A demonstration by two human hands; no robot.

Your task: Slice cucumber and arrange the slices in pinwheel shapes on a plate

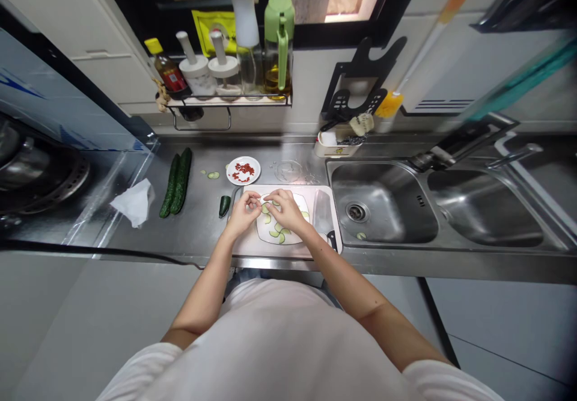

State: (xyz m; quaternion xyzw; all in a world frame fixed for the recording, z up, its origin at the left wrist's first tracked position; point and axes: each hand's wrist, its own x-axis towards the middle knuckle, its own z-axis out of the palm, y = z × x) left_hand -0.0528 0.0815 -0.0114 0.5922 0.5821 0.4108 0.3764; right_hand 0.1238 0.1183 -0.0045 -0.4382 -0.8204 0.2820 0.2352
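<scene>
A square white plate (295,232) lies on a pale cutting board (243,246), with several thin cucumber slices (279,232) spread on it. Over the plate's upper left, my left hand (244,210) is closed, thumb and fingers pinched together. Just right of it, my right hand (283,207) bends its fingers down and inward, close to a cucumber slice; the fingertips of both hands nearly meet, and whatever lies between them is too small to make out. A cleaver (323,211) rests on the board's right side. Left of the board is a short cucumber piece (224,206).
Behind the board stands a small plate (231,172) of chopped red bits. Two whole cucumbers (177,183) and a white cloth (135,202) lie left. A double sink (383,202) is right; a bottle rack (229,101) hangs above the counter.
</scene>
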